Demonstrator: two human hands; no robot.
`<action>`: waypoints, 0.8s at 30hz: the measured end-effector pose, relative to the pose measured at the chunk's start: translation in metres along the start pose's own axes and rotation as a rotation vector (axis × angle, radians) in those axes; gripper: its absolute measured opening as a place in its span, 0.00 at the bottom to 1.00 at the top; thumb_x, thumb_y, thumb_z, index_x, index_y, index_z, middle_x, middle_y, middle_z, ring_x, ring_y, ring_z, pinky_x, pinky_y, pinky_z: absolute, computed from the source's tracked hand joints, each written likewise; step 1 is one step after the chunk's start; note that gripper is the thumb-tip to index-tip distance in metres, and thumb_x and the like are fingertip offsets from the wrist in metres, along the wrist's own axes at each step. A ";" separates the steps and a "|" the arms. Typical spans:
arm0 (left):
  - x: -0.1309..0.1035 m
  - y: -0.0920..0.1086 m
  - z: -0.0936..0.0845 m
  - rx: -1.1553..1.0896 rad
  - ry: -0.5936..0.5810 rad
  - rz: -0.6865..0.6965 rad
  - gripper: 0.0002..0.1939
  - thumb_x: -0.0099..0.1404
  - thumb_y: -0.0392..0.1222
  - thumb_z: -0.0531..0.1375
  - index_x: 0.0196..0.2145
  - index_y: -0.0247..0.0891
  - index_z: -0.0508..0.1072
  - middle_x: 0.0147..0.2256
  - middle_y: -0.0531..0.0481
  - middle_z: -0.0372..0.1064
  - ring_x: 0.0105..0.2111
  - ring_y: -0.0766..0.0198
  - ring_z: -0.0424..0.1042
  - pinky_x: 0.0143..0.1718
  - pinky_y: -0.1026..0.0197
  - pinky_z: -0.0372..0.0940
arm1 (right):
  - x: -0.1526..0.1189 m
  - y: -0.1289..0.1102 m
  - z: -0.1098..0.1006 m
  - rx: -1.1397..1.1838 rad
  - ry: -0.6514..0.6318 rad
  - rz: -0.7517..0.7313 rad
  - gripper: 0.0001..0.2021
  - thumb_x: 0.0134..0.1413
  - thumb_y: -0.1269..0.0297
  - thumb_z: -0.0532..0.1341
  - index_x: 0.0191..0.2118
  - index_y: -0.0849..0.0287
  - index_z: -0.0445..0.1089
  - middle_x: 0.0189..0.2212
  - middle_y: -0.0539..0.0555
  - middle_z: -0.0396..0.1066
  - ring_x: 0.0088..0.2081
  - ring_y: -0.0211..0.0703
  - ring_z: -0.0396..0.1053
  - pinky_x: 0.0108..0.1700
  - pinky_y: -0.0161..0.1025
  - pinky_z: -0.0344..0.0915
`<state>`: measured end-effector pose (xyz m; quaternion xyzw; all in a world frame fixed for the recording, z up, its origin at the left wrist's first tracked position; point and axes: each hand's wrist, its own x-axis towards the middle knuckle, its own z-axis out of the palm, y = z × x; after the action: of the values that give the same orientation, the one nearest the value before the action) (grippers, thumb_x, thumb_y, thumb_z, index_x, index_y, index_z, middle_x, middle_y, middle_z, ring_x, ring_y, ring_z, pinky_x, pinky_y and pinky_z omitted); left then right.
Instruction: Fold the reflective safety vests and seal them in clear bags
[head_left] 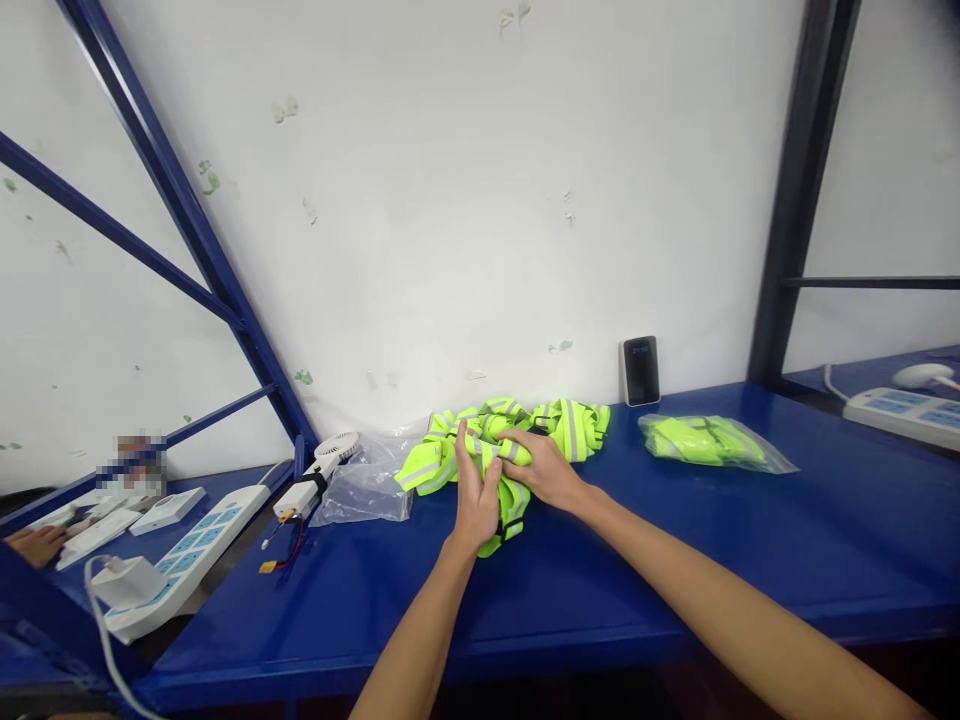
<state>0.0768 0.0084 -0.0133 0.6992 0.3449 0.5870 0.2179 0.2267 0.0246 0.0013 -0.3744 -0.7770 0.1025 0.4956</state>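
Between my hands is part of a neon-yellow reflective vest [514, 452] with silver-grey stripes. My left hand [477, 495] grips it from the left, thumb up against the fabric. My right hand [551, 468] closes on the same bunched piece from the right. More of the same neon fabric [574, 428] lies crumpled behind and around my hands, towards the wall; I cannot tell whether it is one vest or several. A dark clip or strap shows on the piece hanging below my hands. Left of the fabric lies a clear plastic bag [367, 490], flattened and wrinkled.
On the blue table [600, 590], a bagged neon vest [705, 440] lies to the right. A small black-screened clock [640, 371] leans at the wall. Leftward are a white fan [337, 446], a wired battery pack [298, 497] and a power strip [191, 565]. Another person's hand [37, 543] is far left.
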 end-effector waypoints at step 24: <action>-0.010 0.001 0.006 -0.068 -0.204 -0.033 0.36 0.69 0.48 0.52 0.67 0.41 0.39 0.68 0.45 0.34 0.68 0.57 0.30 0.67 0.49 0.32 | -0.005 -0.014 0.001 0.140 0.365 0.108 0.14 0.60 0.56 0.53 0.30 0.57 0.68 0.26 0.51 0.69 0.30 0.43 0.67 0.36 0.38 0.63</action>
<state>0.0821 0.0005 -0.0208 0.7417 0.3126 0.5206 0.2850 0.2200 0.0118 0.0045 -0.3926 -0.6439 0.1129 0.6469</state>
